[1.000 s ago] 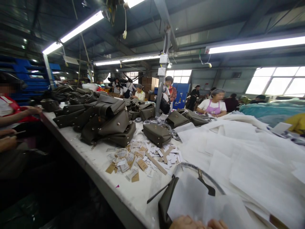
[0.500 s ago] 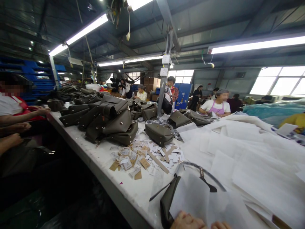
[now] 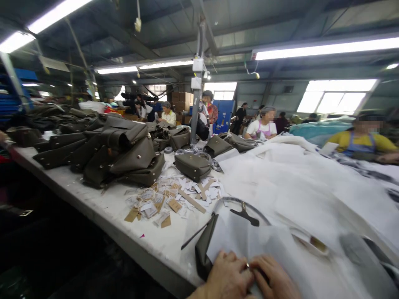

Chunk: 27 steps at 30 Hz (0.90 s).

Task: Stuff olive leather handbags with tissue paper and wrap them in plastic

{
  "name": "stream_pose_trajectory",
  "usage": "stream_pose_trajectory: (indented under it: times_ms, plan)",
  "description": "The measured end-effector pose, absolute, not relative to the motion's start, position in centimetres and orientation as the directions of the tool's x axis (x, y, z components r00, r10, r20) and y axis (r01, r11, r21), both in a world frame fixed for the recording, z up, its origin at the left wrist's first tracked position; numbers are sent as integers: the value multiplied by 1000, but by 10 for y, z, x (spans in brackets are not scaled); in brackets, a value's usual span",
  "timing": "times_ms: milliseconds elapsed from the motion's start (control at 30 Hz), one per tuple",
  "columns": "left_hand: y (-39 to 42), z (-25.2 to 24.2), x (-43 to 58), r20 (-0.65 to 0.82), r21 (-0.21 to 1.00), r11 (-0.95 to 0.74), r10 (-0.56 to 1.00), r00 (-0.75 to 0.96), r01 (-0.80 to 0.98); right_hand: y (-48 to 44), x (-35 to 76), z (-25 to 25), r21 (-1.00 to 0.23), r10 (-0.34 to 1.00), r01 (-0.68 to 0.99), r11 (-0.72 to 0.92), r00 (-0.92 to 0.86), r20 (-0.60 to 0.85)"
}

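Observation:
A dark olive handbag (image 3: 204, 251) stands at the table's near edge, its looped handle (image 3: 229, 200) upright and a strap end reaching left. A thin white sheet (image 3: 230, 238) covers most of its near side. Both hands are at the bottom of the view on this covered side. My left hand (image 3: 229, 274) has its fingers bent and closed on the sheet over the bag. Close beside it, my right hand (image 3: 272, 276) pinches the sheet with curled fingers. A small shiny spot shows between the fingertips; I cannot tell what it is.
Paper tags and card strips (image 3: 168, 199) lie scattered beyond the bag. Olive handbags (image 3: 124, 153) are piled at left, with a single bag (image 3: 193, 166) nearer the post (image 3: 197, 104). White sheets (image 3: 280, 182) spread across the right. Co-workers (image 3: 263, 122) sit behind.
The view has swung right and down, so more of both hands and another co-worker at right now show. My hands have come closer together on the sheet.

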<state>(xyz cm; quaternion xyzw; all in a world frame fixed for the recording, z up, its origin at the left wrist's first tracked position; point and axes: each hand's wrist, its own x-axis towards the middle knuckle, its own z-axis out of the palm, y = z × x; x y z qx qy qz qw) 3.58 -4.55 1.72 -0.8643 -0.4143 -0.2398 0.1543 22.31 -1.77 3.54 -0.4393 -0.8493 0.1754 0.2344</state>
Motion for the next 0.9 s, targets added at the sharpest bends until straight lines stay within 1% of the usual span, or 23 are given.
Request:
stream_pose_trajectory:
  times_ms: [67,100,167,233,300,333,433,533,633,733,833,900]
  plan:
    - [-58,40,30,487,23,-628,686,540,778,-28,210,59,-421,855,747,515,-484,188]
    - [-61,49,28,461,35,-625,702,542,780,-32,203,71,-381,871,786,486,-468,147]
    - [-61,61,28,389,15,-634,716,579,773,-36,192,95,-283,885,846,452,-465,24]
    - [-57,69,33,265,8,-652,732,627,758,-35,186,117,-199,871,871,449,-476,-120]
    - [-50,76,38,147,30,-660,746,650,750,-27,183,135,-169,848,872,459,-487,-208]
    - [-47,81,40,106,45,-663,747,656,747,-21,181,143,-174,840,868,465,-495,-222]
    - [-40,101,38,25,151,-656,751,660,740,1,171,153,-201,840,857,474,-509,-190]
    - [-31,122,30,-47,276,-594,777,628,756,20,161,144,-229,876,867,443,-472,-94]
    - [-13,129,19,-49,342,-533,813,581,774,25,163,122,-262,907,873,411,-421,20]
    - [3,119,13,-53,411,-435,866,497,801,20,173,102,-274,912,870,410,-387,137]
    - [6,98,18,-24,419,-344,921,389,840,19,179,89,-254,899,866,431,-387,205]
    - [2,82,22,68,353,-372,925,373,859,23,179,83,-231,893,868,440,-393,220]
